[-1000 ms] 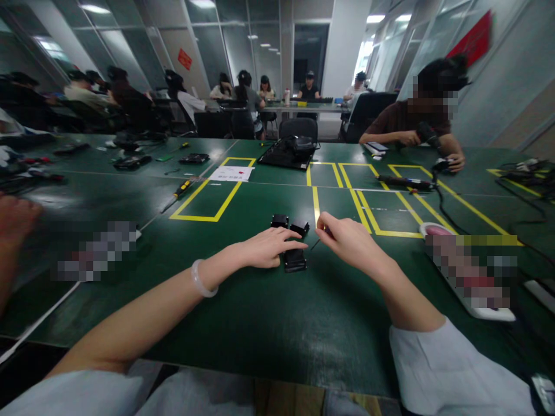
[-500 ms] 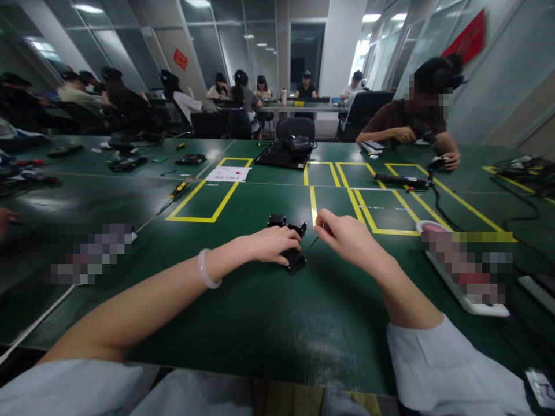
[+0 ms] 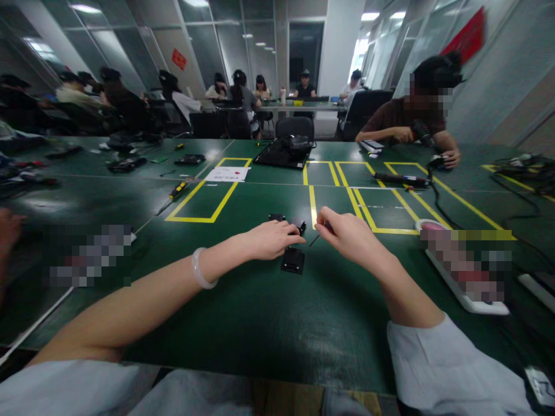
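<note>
Three small black boxy plastic-looking pcs [image 3: 293,261], well in from near edge of green bench [image 3: 260,323]. Grips thin dark rod [image 3: 314,239] w/ R hand [image 3: 340,228]; partly covers pcs w/ L hand [image 3: 277,238], can't tell if grasping. Might slip/scratch if loosely held.

A pale, translucent-looking round bangle [image 3: 197,270] circles the left wrist [image 3: 217,261]. 2 loose, light blue-grey fabric sleeves [image 3: 442,367] end at the forearms [image 3: 134,303]; pale grey cloth [image 3: 199,393] covers the lap.

Before me is a green table [image 3: 243,312] (its surface shines a little), marked with yellow tape [image 3: 191,219]. On it I see small black parts [image 3: 293,260], a yellow-black screwdriver [image 3: 178,189] and a white paper [image 3: 228,174].
</note>
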Tool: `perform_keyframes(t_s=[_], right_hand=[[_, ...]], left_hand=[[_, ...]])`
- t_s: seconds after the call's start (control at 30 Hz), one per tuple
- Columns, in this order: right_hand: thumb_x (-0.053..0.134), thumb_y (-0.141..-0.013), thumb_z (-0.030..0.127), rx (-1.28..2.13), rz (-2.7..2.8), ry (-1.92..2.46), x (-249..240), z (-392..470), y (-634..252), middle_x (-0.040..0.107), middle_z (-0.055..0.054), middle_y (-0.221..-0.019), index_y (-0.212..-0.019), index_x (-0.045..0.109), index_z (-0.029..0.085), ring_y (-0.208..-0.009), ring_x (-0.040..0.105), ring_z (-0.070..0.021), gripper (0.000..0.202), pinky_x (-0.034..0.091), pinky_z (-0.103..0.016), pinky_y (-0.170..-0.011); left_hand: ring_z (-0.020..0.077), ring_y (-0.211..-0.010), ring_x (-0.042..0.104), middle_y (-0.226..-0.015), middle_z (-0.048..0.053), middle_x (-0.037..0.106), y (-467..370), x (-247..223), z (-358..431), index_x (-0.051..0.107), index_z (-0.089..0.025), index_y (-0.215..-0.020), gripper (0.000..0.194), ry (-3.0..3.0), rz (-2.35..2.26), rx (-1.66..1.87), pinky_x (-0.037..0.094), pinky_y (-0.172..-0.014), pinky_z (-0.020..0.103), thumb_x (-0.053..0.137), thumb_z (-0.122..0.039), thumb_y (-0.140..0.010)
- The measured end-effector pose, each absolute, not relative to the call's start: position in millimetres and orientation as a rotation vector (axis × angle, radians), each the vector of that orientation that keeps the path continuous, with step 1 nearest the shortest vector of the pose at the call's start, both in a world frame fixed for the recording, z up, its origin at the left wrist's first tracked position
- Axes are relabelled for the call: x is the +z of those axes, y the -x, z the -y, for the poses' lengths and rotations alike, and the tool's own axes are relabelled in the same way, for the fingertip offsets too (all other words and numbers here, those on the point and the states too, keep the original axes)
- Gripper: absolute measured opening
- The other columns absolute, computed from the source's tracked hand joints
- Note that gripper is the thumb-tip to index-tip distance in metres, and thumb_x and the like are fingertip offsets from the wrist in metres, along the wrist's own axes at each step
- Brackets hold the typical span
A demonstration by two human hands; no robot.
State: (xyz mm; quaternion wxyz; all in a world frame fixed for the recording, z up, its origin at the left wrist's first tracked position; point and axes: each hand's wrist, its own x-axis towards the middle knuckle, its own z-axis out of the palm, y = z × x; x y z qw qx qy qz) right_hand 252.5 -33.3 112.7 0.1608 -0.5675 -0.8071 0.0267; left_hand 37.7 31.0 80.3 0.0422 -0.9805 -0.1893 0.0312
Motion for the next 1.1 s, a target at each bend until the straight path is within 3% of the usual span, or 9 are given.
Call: perform_keyframes(t_s=[0.17,0.27,0.57,0.73,0.87,1.1], right_hand=[[0.039,-0.094,0.035,0.078,2.289,1.612,111.5,32.1,-254.1,0.059,0.000,-0.067,-0.093,0.051,0.022,-0.059,0.049,-0.0130,0.018,0.022,-0.024,-0.054],[0.040,-0.094,0.036,0.087,2.263,1.613,110.9,31.1,-254.1,0.060,0.000,-0.069,-0.095,0.051,0.022,-0.060,0.051,-0.0135,0.019,0.021,-0.024,-0.054],[0.039,-0.096,0.042,0.018,2.244,1.647,109.4,32.1,-244.7,0.064,-0.001,-0.071,-0.092,0.056,0.022,-0.063,0.056,-0.0149,0.027,0.023,-0.024,-0.054],[0.039,-0.096,0.044,-0.006,2.242,1.648,102.7,30.8,-236.7,0.065,-0.001,-0.070,-0.092,0.058,0.022,-0.061,0.056,-0.0145,0.030,0.023,-0.024,-0.054],[0.036,-0.096,0.044,-0.055,2.259,1.601,94.4,30.1,-232.0,0.061,0.000,-0.063,-0.090,0.058,0.021,-0.056,0.053,-0.0135,0.032,0.022,-0.024,-0.053],[0.034,-0.097,0.040,-0.107,2.282,1.546,79.9,31.0,-230.6,0.058,0.001,-0.058,-0.088,0.058,0.020,-0.051,0.051,-0.0126,0.032,0.021,-0.024,-0.052]], left_hand=[[0.0219,-0.117,0.051,-0.137,0.005,0.048,-38.4,69.9,-37.1,0.039,-0.038,-0.139,0.069,2.989,0.392,0.218,0.041,-0.093,0.032,0.050,-0.001,-0.083],[0.0218,-0.114,0.053,-0.138,0.005,0.047,-39.5,62.0,-38.1,0.041,-0.039,-0.138,0.066,3.009,0.371,0.219,0.042,-0.092,0.032,0.049,-0.001,-0.084],[0.0223,-0.113,0.054,-0.132,0.007,0.051,-32.5,60.8,-38.9,0.052,-0.026,-0.127,0.044,3.135,0.490,0.215,0.043,-0.093,0.030,0.063,-0.020,-0.085],[0.0220,-0.096,0.061,-0.109,0.006,0.062,-30.5,54.7,-31.1,0.058,-0.021,-0.115,0.037,3.131,0.704,0.134,0.044,-0.084,0.031,0.065,-0.040,-0.084],[0.0223,-0.094,0.060,-0.099,0.006,0.064,-30.9,48.6,-19.3,0.062,-0.019,-0.108,0.033,3.068,0.784,-0.015,0.040,-0.088,0.034,0.060,-0.045,-0.087],[0.0231,-0.094,0.056,-0.102,0.006,0.061,-30.4,35.1,0.1,0.060,-0.020,-0.112,0.036,2.942,1.015,-0.152,0.040,-0.081,0.033,0.057,-0.047,-0.089]])
